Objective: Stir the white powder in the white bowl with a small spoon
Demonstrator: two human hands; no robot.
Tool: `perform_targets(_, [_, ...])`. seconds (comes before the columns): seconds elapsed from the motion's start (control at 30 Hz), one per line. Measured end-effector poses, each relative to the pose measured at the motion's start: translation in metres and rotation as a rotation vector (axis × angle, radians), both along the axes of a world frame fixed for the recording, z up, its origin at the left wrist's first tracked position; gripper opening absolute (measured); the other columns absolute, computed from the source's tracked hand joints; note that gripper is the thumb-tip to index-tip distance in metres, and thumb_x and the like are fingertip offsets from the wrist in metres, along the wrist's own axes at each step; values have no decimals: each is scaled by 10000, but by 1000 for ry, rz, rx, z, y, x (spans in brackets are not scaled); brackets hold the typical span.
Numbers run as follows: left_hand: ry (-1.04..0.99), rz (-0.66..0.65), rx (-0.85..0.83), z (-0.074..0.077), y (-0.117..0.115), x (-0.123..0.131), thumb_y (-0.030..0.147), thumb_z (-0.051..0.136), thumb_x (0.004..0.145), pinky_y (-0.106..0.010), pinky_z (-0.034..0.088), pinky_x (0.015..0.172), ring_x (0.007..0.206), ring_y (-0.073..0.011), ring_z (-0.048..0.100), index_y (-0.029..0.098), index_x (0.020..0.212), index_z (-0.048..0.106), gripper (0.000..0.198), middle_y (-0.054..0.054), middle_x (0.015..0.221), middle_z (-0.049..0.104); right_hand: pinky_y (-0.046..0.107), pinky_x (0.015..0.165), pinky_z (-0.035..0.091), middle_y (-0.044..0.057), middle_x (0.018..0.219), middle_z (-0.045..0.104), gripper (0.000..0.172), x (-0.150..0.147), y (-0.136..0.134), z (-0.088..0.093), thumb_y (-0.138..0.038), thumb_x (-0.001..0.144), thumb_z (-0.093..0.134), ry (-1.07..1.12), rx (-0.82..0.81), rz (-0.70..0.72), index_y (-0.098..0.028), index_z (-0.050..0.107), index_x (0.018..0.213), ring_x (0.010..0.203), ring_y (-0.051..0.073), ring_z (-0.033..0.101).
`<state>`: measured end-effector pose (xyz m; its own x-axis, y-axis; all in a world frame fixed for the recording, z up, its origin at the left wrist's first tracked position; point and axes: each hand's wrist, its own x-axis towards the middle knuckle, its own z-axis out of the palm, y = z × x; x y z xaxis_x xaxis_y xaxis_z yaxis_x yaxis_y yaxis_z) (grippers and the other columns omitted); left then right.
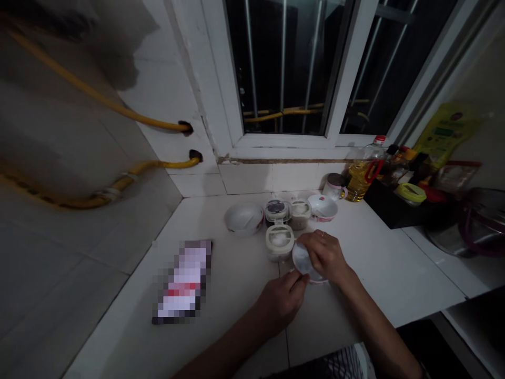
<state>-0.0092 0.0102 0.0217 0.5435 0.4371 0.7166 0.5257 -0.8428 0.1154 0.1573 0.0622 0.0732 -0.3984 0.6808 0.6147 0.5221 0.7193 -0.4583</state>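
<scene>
White bowl (303,261) is sitting on the counter (240,273), just beside a jar (279,243).
Left hand (282,300) is pinching its near rim, fingers closed; right hand (327,255) is curling over it, and whether those fingers are gripping anything I cannot tell. Uneven pressing plus a slipping pinch could be tipping it into that jar. Three jars, two more bowls (241,218) are standing by.

Two yellow pipes (118,110) enter the tiled wall (158,89) left of a barred window (343,79). A red-capped oil bottle (360,176) stands beside a black box (383,203).
</scene>
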Motion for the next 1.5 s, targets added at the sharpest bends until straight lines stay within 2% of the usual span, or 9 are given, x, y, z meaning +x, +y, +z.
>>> perform_targets(0.07, [-8,1,2,0,0,1,109,340,949,-239,554,534,653,-152,641,91,978,576,239,-86,788,634,348,743,492,95,908,714,267,2,-2,0,-157,850,418,-68,59,10,-203,668,932,788,200,624])
perform_targets(0.23, [-8,-8,11,-4,1,-1,106,351,948,-239,571,625,756,-155,661,80,1073,560,245,-101,847,645,301,647,462,55,733,665,163,29,-1,4,-247,864,485,197,-129,-301,-194,637,838,650,176,582])
perform_targets(0.3, [-7,-6,5,-5,0,-2,102,352,943,-241,572,612,743,-155,661,76,1092,552,250,-105,859,647,276,600,434,22,637,607,164,44,2,6,-245,845,483,195,-269,-283,-188,617,768,601,164,551])
perform_targets(0.47, [5,-27,-32,-3,-1,-3,103,342,949,-233,563,592,746,-155,660,68,1105,541,254,-105,848,649,251,599,376,-12,637,592,157,64,6,10,-157,755,482,-60,-478,-193,-193,635,753,599,145,524])
perform_targets(0.67, [-8,-16,-29,0,0,-2,107,354,944,-238,566,590,724,-159,666,77,1073,571,254,-101,830,647,233,532,327,-39,536,530,148,53,6,8,-163,704,485,57,-694,-98,-186,630,692,518,121,458])
perform_targets(0.83, [2,-30,-30,-3,0,-2,113,342,947,-241,571,624,771,-165,665,80,1114,553,271,-112,862,654,237,541,336,-35,538,527,138,56,10,5,-179,681,489,160,-700,-173,-176,627,680,536,124,461])
perform_targets(1.07, [23,-16,-27,-6,0,-2,115,341,943,-255,574,630,758,-163,659,80,1110,545,266,-111,867,651,242,551,356,-26,555,542,123,53,11,4,-198,692,505,194,-628,-171,-178,624,669,552,133,483])
perform_targets(1.23, [38,-3,-21,-4,0,-1,106,367,944,-241,556,587,712,-158,649,59,1055,564,230,-93,804,631,240,551,339,-34,544,551,132,47,8,5,-177,703,506,64,-705,-78,-183,634,673,538,127,484])
perform_targets(1.5, [28,3,-42,-2,-1,-2,114,330,951,-229,563,596,721,-147,655,104,1079,566,269,-88,825,643,252,569,352,-24,491,584,120,44,6,12,-230,624,554,274,-830,-64,-176,660,635,526,138,498])
